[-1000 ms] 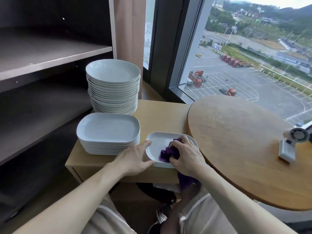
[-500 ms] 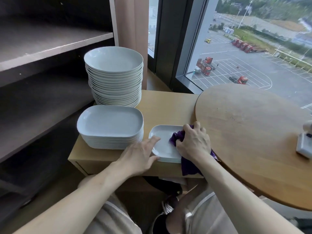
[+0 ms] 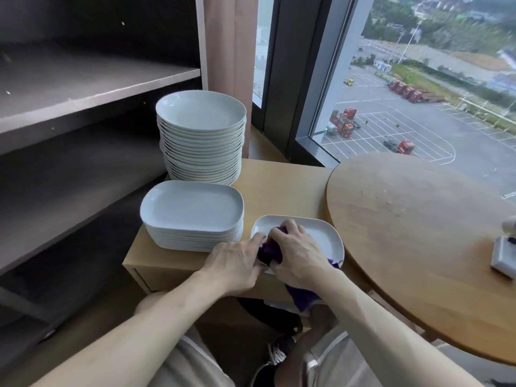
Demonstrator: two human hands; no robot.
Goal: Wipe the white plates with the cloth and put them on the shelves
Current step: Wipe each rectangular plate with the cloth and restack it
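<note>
Compared with half a second before, the right hand had moved the purple cloth from the right end of the plate to its left end, close to the left hand. There were two stacks of white plates at centre left, one round and one rectangular, plus this single rectangular plate at lower centre. The right hand's fingers were curled over the bunched cloth. The left hand lay almost flat, its fingers against the plate's near rim.
</note>
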